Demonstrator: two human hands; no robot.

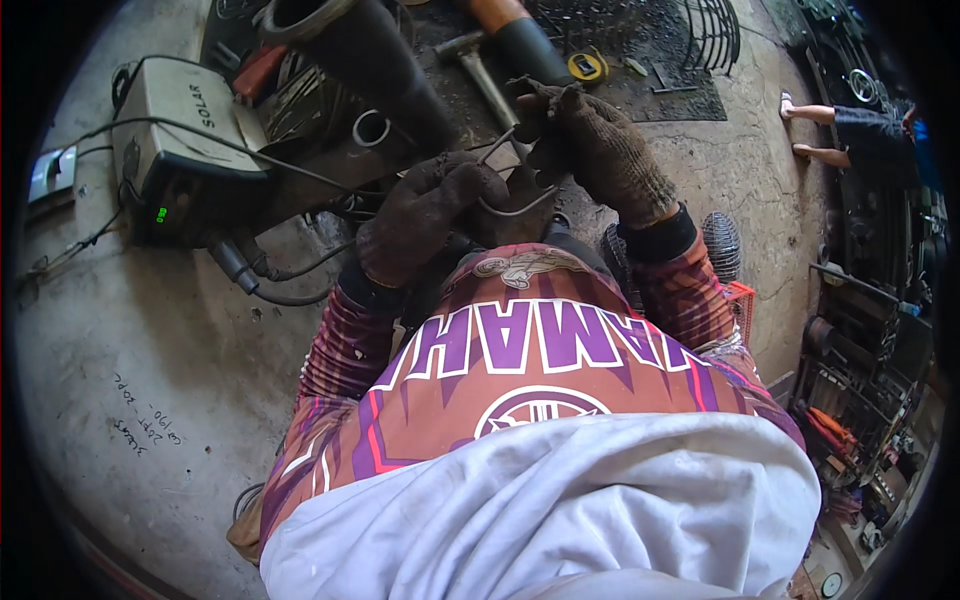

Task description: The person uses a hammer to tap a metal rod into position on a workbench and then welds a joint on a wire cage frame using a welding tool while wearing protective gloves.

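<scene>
2 gloved hands, 1 grey cord, workshop floor

Left hand [428, 215]: dark knit glove, fingers curled together; 2 runs of the thin grey cord [510, 214] emerge there, seemingly gripped. Right hand [595, 145]: matching glove, fingers bent; whether they pinch the cord cannot be told. Cord: looped between both hands, before the torso.

Progress: cord taken up and looped; no fastening visible. What remains cannot be judged from this view.

Beyond the fingers: 1 hammer [485, 82]; 1 yellow tape measure [587, 67]; 1 wide-mouthed dark pipe [375, 75], with 1 short pipe end [371, 128] beside it; 1 curved-bar grille [712, 35]. Left: 1 pale-cased power unit [160, 115], black cable plug [233, 263] below. Far right: 1 other person [865, 130].

Markings: dark lettering on the unit's case, green lit digits on its front; large white-edged purple letters on the shirt [450, 425]; black handwriting on the concrete [200, 400]. Wording not transcribed.
</scene>
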